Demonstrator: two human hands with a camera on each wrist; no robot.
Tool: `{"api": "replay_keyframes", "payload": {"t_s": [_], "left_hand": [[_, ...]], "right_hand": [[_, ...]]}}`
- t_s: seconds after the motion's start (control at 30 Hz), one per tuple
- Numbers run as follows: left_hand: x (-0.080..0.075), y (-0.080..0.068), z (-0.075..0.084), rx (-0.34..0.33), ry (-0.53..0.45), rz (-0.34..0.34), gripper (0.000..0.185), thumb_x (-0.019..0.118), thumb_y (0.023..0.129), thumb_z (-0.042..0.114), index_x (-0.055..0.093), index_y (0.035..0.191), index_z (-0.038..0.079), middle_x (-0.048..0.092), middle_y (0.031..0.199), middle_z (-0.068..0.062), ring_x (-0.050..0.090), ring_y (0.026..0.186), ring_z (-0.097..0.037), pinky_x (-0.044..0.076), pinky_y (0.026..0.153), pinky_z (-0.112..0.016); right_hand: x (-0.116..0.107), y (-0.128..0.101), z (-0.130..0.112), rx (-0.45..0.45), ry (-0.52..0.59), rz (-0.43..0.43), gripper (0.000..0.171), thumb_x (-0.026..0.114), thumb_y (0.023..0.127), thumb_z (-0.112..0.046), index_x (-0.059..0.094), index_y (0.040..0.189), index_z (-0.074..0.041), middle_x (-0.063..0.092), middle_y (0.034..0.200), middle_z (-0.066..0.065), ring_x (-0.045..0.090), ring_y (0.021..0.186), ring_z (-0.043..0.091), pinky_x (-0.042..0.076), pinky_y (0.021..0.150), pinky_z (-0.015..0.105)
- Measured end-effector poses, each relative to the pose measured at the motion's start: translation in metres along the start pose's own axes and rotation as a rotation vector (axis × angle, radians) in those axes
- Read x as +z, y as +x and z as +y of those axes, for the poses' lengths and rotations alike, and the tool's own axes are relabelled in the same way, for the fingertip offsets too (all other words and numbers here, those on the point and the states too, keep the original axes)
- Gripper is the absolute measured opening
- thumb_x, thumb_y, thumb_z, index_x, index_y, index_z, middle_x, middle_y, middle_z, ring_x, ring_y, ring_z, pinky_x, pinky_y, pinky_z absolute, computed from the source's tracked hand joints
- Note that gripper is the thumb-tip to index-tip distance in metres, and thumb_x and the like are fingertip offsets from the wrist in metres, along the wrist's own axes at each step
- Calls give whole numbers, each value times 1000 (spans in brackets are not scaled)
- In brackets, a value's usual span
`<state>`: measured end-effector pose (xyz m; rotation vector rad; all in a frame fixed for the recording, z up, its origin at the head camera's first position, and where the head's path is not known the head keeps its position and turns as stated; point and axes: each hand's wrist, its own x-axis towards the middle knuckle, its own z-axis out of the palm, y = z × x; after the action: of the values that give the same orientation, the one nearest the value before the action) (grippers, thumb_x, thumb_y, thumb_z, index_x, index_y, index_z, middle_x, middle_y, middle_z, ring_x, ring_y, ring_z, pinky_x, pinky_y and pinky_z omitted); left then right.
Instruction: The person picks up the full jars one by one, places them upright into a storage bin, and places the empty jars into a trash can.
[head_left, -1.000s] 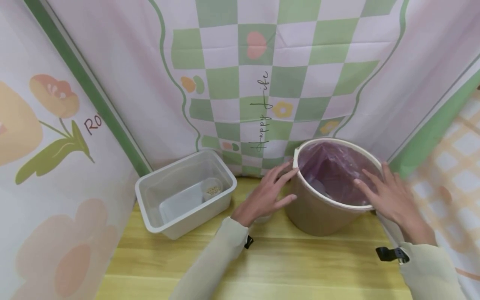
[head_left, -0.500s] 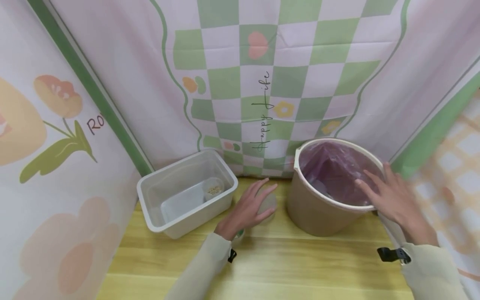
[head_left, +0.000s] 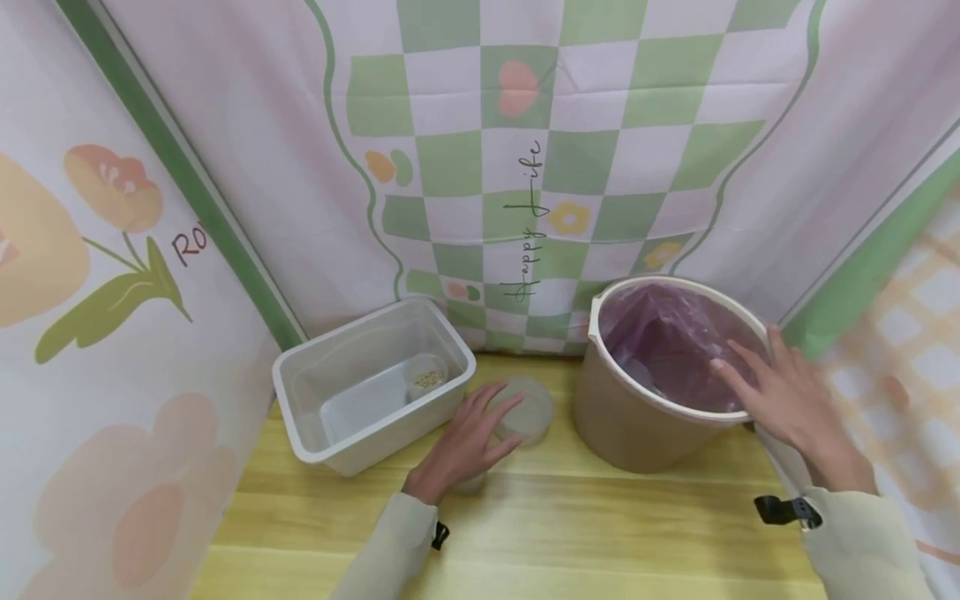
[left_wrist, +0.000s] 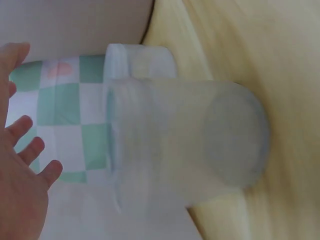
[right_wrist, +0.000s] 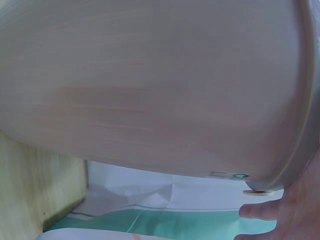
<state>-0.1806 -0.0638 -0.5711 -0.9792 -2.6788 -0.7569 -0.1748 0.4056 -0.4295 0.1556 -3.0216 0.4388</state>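
Observation:
My left hand (head_left: 465,437) hovers above the clear round jars with its fingers spread, gripping nothing. One clear jar (head_left: 528,408) stands just beyond its fingertips, and a second, nearer jar (left_wrist: 185,140) is mostly covered by the hand in the head view. In the left wrist view that nearer jar stands upright on the table, with the other jar (left_wrist: 152,60) behind it. My right hand (head_left: 795,408) rests over the right rim of a beige trash can (head_left: 637,433), fingers extended. A purple trash bag (head_left: 660,333) lines the can.
On the left stands a grey-white plastic tub (head_left: 375,446). Inside it, at the right end, lies a clear cup (head_left: 427,377) with small grains. Patterned cloth (head_left: 585,167) hangs behind and at both sides of the wooden table (head_left: 570,533).
My left hand has left the trash can's left rim and moved left and towards me, over the jars. The far jar has come into sight. My right hand stays at the rim.

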Motion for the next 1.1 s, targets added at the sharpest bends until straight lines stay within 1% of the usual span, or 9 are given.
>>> {"api": "replay_keyframes", "payload": {"t_s": [0.13, 0.23, 0.33, 0.47, 0.63, 0.8, 0.93, 1.1], "left_hand": [[1, -14, -5, -4, 12, -17, 67, 70, 107, 42, 46, 166, 22, 40, 173, -17, 41, 158, -38, 38, 130, -59], [2, -24, -8, -25, 10, -41, 66, 70, 107, 43, 47, 165, 22, 41, 172, -18, 42, 157, -40, 38, 130, -59], [3, -35, -11, -64, -10, -56, 65, 69, 107, 45, 48, 165, 23, 40, 174, -16, 40, 159, -41, 39, 129, -58], [2, -47, -15, -114, -38, -70, 65, 66, 108, 47, 47, 166, 24, 36, 176, -16, 36, 161, -42, 37, 130, -60], [4, -60, -19, -154, -49, -86, 66, 63, 108, 50, 45, 167, 26, 33, 178, -14, 35, 161, -44, 35, 130, -64], [7, -70, -22, -181, -52, -75, 66, 63, 108, 52, 47, 166, 25, 28, 180, -10, 34, 162, -45, 33, 130, -67], [9, -79, -23, -203, -59, -49, 68, 65, 106, 54, 46, 166, 27, 27, 180, -12, 33, 162, -46, 35, 126, -71], [14, -90, -27, -238, -107, -26, 76, 76, 100, 51, 46, 166, 28, 28, 179, -18, 33, 160, -51, 40, 118, -78]], "right_hand": [[-2, 0, -1, 6, 3, -5, 72, 39, 116, -50, 38, 165, 2, -16, 176, 35, 13, 142, 85, 5, 112, 95], [-3, -1, -1, 5, 3, -13, 72, 39, 116, -50, 37, 165, 2, -16, 176, 36, 12, 142, 86, 4, 111, 95], [-3, -1, -1, 4, 3, -20, 72, 39, 116, -51, 37, 165, 2, -16, 175, 37, 11, 142, 85, 3, 112, 95], [-2, -1, -1, 7, 5, -18, 72, 38, 116, -51, 37, 165, 2, -17, 175, 37, 12, 142, 85, 4, 112, 95], [-1, 0, 0, 6, 6, -9, 72, 38, 116, -50, 38, 165, 2, -16, 175, 37, 13, 142, 84, 5, 111, 95], [-1, 0, 1, 4, -1, -8, 72, 38, 116, -51, 38, 165, 1, -16, 176, 36, 14, 142, 85, 5, 112, 95], [-1, 1, 0, -2, -5, -3, 71, 39, 116, -50, 40, 164, 2, -15, 176, 36, 15, 141, 84, 6, 112, 94], [-1, 1, -1, 1, 0, -2, 72, 39, 116, -51, 39, 164, 2, -15, 175, 37, 15, 141, 84, 6, 112, 94]]}}
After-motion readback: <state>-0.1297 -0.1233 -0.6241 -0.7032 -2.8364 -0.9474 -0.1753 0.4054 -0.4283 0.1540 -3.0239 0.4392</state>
